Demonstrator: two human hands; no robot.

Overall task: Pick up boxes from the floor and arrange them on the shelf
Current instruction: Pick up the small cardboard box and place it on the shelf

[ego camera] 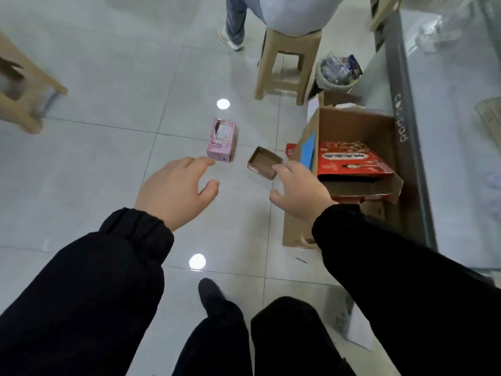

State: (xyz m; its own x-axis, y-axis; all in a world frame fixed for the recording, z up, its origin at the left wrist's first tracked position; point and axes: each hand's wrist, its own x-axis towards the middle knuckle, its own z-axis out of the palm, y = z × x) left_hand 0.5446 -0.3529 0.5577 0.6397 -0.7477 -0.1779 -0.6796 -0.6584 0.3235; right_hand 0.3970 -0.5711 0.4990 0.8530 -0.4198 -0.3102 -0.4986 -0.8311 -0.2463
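Both hands held open and apart, nothing gripped. Pink box (221, 139) laid on floor (108, 158), just beyond left hand (176, 191), long side pointed near to far. Small brown box (264, 162) placed right of it, at tip of right hand (298, 191); touch cannot be told.

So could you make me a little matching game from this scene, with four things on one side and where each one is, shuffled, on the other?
Things:
1. pink box
2. small brown box
3. red box
4. stool

Places:
A. inside the big cardboard carton
B. under a seated person
C. just beyond the left hand
D. beside the right hand

Pairs: 1-C, 2-D, 3-A, 4-B.
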